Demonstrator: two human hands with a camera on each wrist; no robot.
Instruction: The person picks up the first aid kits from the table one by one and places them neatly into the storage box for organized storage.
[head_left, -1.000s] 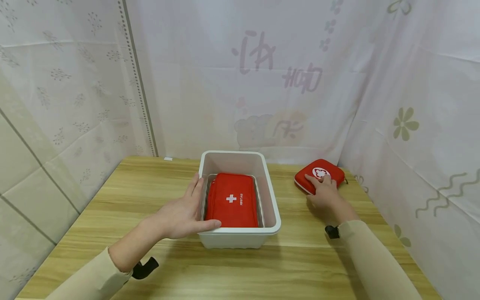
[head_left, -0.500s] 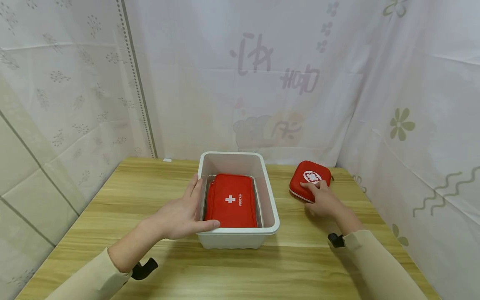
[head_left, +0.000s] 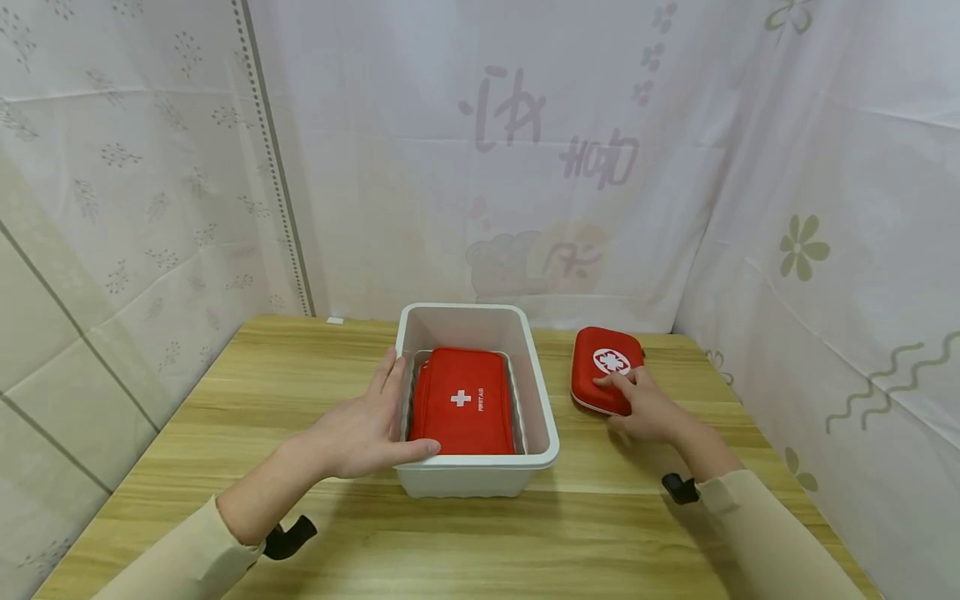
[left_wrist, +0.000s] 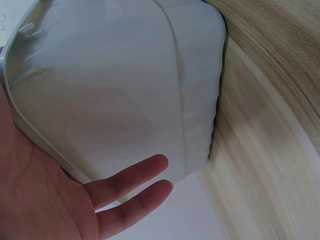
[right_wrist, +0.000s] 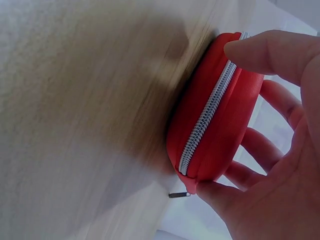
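A white plastic bin [head_left: 480, 461] stands mid-table, holding a red first aid pouch [head_left: 465, 429] with a white cross. My left hand [head_left: 356, 433] rests on the bin's left rim, thumb reaching over the near corner; the left wrist view shows two fingers extended by the outer wall [left_wrist: 110, 90]. To the right of the bin, a red zippered first aid case [head_left: 588, 367] with a round white emblem lies on the table. My right hand [head_left: 651, 410] grips its near right side. In the right wrist view, the thumb presses by the silver zipper [right_wrist: 207, 120], other fingers over the top.
Everything sits on a wood-grain table [head_left: 450, 542]. Patterned white curtains [head_left: 375, 167] hang behind it and along both sides. A small white scrap [head_left: 335, 320] lies at the back edge. A wavy clear liner [head_left: 522, 417] shows inside the bin around the pouch.
My right hand has drawn the red case leftward and slightly nearer, turning it as it slid closer to the bin. The left hand and the bin stay where they were.
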